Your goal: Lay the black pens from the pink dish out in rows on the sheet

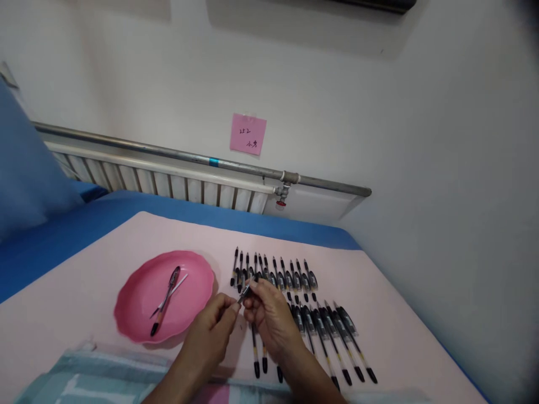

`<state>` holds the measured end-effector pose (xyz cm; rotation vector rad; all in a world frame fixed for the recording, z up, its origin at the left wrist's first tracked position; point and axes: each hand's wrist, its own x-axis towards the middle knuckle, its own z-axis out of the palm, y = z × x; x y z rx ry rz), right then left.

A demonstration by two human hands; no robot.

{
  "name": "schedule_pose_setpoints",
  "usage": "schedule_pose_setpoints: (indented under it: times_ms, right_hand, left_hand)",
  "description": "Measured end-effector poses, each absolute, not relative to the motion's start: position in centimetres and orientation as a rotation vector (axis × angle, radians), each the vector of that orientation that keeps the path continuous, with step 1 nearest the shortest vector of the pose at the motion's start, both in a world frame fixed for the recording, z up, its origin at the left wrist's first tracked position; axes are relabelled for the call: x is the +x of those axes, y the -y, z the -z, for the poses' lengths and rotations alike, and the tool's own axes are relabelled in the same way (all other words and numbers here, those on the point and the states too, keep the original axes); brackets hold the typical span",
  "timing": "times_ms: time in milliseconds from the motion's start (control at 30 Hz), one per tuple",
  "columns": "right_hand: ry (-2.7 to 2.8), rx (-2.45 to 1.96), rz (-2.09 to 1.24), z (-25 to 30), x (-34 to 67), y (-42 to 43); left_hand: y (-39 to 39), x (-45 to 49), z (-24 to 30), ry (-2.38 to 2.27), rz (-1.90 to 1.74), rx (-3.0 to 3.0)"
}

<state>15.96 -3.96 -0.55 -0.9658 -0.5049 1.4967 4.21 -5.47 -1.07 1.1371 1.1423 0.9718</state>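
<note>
Between my two hands is a black pen (246,292), held tilted over the pink mat. The fingertips of my left hand (210,328) pinch its lower end. My right hand (272,317) has its thumb and fingers closed round the dark upper part; just what they cover is hidden. Behind my hands lies a row of pens with black grips (282,269), caps beside them. A nearer row of pens with black ends (332,342) is partly covered by my right hand and wrist. To the left, a pink dish (138,280) holds another pen (166,300) and a thin white stick (179,285).
A pale pink mat (92,275) lies over a blue surface (193,216). Along the near edge is a teal and white cloth (101,376). A white radiator (168,182) and a metal pipe (168,151) run behind, with a pink note (248,134) on the wall.
</note>
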Motion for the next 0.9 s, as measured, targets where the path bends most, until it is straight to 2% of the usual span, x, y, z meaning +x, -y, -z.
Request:
schedule_pose_setpoints:
  times_ms: [633, 900]
  right_hand:
    - [0.47, -0.917, -1.527, 0.69, 15.04, 4.33]
    - [0.54, -1.022, -1.492, 1.2, 14.93, 4.23]
  left_hand:
    - [5.33, 4.02, 1.4, -1.163, -0.916, 1.101]
    - [5.24, 3.89, 1.02, -1.245, -0.873, 1.38]
